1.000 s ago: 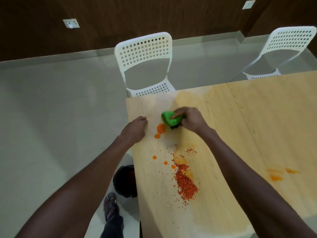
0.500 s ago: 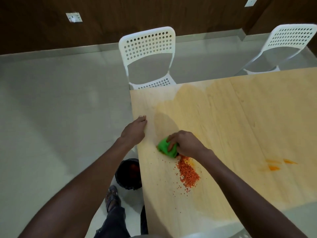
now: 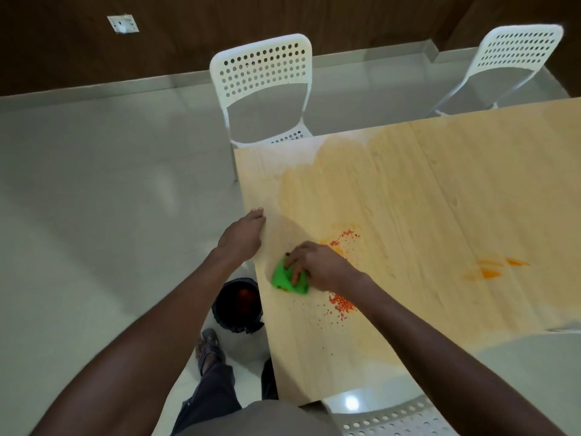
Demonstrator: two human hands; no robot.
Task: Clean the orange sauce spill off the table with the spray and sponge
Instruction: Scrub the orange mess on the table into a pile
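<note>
Near the centre of the frame we see the right hand [image 3: 317,265] pressing down on a bright green sponge [image 3: 287,278], its fingers curled over the top so that it grips the sponge against the wooden desk [image 3: 408,190], close to the desk's left edge. Orange sauce crumbs [image 3: 341,303] lie scattered just right of and below the sponge, partly hidden under the wrist, and a second loose patch [image 3: 344,237] sits just above the hand. Well apart, toward the right side of the frame, we see a few orange smears [image 3: 493,269] on the wood. The left hand [image 3: 242,236] rests on the desk's left edge just above and left of the sponge — fingers held together and fairly straight, holding nothing. Below the edge, on the pale floor, stands a dark bin [image 3: 239,305] with something reddish inside. One white perforated chair [image 3: 262,86] stands at the far end of the desk, another [image 3: 509,61] in the upper right.
</note>
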